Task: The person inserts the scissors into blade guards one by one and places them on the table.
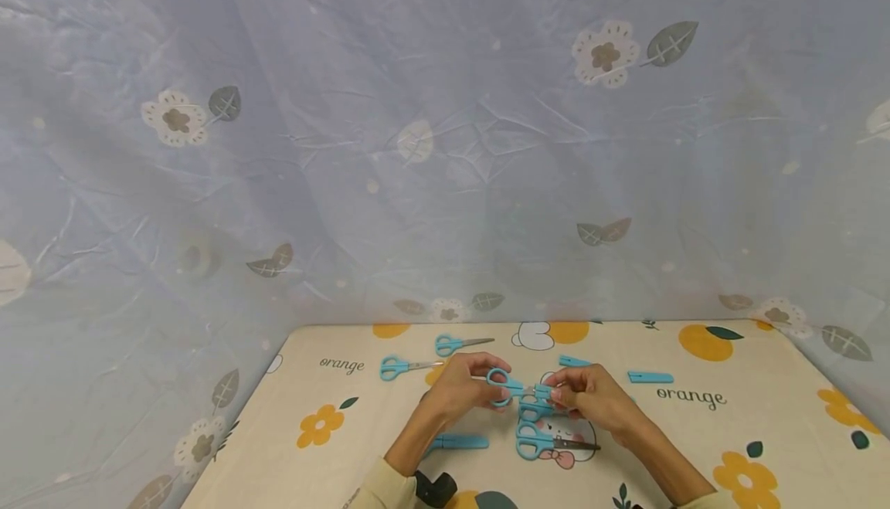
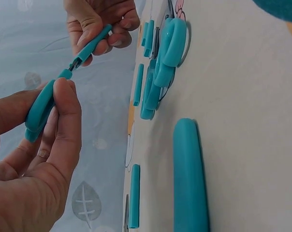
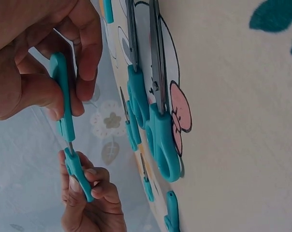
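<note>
Pale cuffs foremost, a person at a cloth-covered table brings both hands to one pair of turquoise-handled scissors, raised off the surface between the left and right fingers. The left hand grips the looped handles, fingers curled around them; the right hand pinches the turquoise blade sheath between thumb and fingers. A short stretch of metal blade shows between the two grips.

Whether the sheath is going on or coming off cannot be told. Either way, the step seems to call for a straight line: handles and sheath on one axis, blades together, force along the length without a twist. A light pinch should let the sheath slide without binding, and the right fingertips are best placed back from its mouth, where a sudden slip could bring the points toward skin.

Two bare-bladed scissors lie below and just to the near side of the right fingers, close enough to be knocked. Two more scissors lie left of and beyond the left fingers. One loose sheath lies just beyond the right fingers, another sheath out to their right.
</note>
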`<control>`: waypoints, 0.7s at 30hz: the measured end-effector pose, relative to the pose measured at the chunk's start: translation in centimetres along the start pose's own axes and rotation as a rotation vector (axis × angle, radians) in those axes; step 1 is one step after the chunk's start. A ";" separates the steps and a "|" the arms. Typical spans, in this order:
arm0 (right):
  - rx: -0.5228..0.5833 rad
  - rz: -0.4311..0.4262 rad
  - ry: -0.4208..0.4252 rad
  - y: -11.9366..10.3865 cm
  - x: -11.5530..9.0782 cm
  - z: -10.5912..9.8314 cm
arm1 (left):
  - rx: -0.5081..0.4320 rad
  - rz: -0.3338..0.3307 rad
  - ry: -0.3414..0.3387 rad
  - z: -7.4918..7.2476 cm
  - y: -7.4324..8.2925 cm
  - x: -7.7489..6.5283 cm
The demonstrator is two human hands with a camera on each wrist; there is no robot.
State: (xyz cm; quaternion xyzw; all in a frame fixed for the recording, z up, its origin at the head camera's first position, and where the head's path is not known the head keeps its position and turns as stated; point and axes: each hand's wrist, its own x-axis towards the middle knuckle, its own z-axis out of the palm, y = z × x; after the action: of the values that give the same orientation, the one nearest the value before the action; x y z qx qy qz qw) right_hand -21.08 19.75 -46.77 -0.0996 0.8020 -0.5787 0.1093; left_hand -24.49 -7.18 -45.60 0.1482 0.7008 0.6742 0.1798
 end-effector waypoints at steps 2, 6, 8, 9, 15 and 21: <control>-0.006 0.012 -0.002 -0.1 0.0 0.0 | 0.009 0.000 -0.006 -0.1 0.0 0.0; 0.008 0.033 -0.021 0.0 0.0 -0.1 | 0.024 -0.011 -0.015 -0.1 0.0 0.1; 0.020 0.040 -0.034 0.0 0.1 -0.2 | 0.032 -0.013 -0.021 0.0 0.0 0.1; 0.028 0.043 -0.040 0.0 0.1 -0.2 | 0.034 -0.014 -0.023 0.0 0.0 0.0; 0.035 0.060 -0.047 0.0 0.2 -0.3 | 0.023 -0.011 -0.025 0.2 -0.2 0.1; 0.019 0.050 -0.034 -0.2 0.1 -0.2 | 0.006 -0.027 -0.019 0.3 -0.2 0.1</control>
State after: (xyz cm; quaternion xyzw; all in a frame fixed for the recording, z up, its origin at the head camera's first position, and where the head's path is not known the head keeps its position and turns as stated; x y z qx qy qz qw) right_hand -21.23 19.80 -46.51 -0.0885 0.7968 -0.5816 0.1380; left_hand -24.43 -6.89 -45.84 0.1458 0.7030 0.6682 0.1951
